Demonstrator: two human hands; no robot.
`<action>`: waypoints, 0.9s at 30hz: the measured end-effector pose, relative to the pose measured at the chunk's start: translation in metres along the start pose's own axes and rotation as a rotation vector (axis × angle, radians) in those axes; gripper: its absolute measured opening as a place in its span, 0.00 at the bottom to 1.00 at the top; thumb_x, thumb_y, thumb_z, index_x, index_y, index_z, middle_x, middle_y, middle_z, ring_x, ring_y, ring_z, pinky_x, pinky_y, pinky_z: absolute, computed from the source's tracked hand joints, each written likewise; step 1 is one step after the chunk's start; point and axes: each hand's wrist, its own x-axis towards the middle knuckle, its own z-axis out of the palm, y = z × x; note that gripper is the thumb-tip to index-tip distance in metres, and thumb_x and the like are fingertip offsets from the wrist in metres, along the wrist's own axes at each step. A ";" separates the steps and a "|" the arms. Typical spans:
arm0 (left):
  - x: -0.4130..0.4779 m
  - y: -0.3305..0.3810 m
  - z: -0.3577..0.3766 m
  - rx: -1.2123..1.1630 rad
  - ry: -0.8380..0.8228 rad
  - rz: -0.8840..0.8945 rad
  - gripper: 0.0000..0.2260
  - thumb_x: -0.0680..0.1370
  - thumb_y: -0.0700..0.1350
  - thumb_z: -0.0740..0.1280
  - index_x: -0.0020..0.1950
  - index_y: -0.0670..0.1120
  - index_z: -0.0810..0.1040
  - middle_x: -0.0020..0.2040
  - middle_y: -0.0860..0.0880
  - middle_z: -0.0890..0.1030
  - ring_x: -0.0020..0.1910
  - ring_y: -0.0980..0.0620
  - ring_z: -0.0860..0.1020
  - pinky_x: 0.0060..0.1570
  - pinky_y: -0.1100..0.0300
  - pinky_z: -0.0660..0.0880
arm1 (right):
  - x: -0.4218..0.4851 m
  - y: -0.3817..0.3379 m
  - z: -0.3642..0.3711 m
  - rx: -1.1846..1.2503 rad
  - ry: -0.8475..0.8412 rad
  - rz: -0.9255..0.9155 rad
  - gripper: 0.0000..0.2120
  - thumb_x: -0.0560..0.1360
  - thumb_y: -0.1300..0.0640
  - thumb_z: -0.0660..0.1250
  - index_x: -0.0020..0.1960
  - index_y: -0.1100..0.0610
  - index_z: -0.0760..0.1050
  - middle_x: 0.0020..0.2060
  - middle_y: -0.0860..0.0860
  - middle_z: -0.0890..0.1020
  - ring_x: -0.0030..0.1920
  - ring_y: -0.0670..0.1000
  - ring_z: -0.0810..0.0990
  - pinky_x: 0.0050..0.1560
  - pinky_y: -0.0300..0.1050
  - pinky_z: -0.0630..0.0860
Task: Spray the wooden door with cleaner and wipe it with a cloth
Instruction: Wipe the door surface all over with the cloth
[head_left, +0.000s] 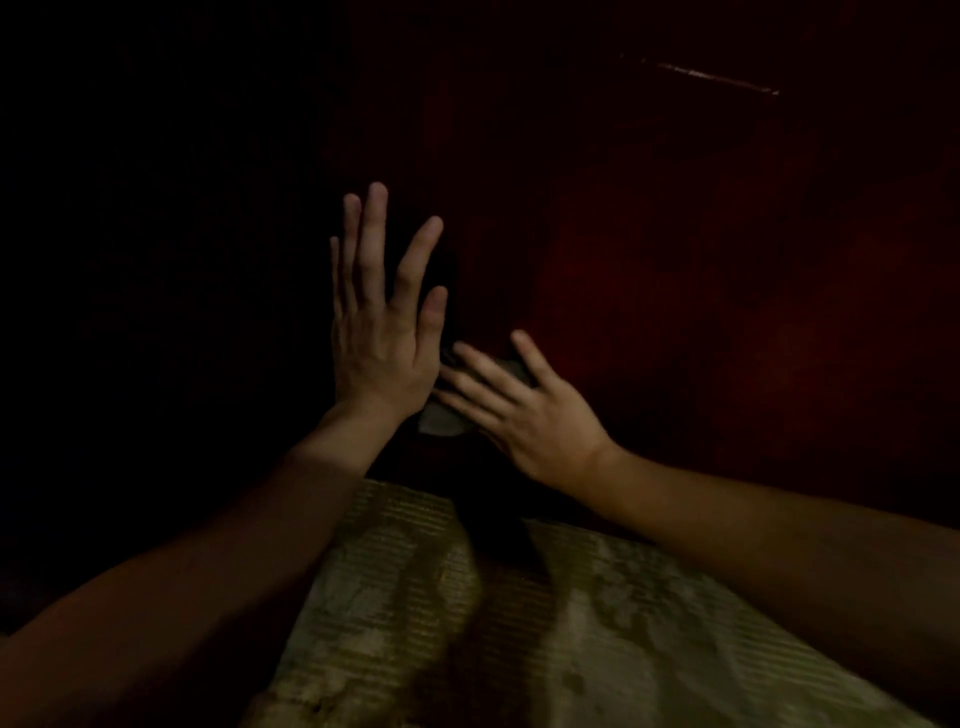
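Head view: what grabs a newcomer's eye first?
Two bare hands meet in the middle of a very dark frame: the left hand flat and upright, the right hand beside it, spread fingers pressing a grey cloth to the dark red door. Below them, pale ribbed fabric fills the bottom centre.

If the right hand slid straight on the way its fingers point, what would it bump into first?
Probably the left hand, held flat just beyond; the right hand, pressing the cloth, points at its thumb base. Depth is unclear.
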 end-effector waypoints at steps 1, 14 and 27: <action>0.000 0.000 0.000 -0.008 0.007 -0.001 0.22 0.88 0.53 0.51 0.82 0.50 0.60 0.83 0.33 0.57 0.84 0.33 0.51 0.84 0.41 0.46 | 0.007 -0.017 0.006 0.022 -0.024 -0.018 0.41 0.84 0.41 0.49 0.77 0.58 0.22 0.74 0.60 0.21 0.72 0.64 0.18 0.67 0.74 0.20; -0.004 0.005 0.010 0.034 0.035 -0.007 0.21 0.89 0.52 0.56 0.81 0.49 0.58 0.81 0.26 0.57 0.82 0.27 0.53 0.83 0.36 0.46 | 0.015 -0.111 0.053 -0.001 -0.126 -0.261 0.41 0.84 0.43 0.52 0.79 0.57 0.26 0.79 0.54 0.27 0.78 0.58 0.26 0.68 0.70 0.19; -0.018 0.096 0.058 0.116 -0.138 0.067 0.35 0.82 0.64 0.65 0.82 0.53 0.52 0.80 0.37 0.46 0.81 0.32 0.47 0.74 0.25 0.39 | -0.212 0.006 0.124 -0.064 -0.052 -0.190 0.51 0.77 0.42 0.66 0.83 0.52 0.33 0.82 0.50 0.34 0.81 0.55 0.32 0.79 0.59 0.31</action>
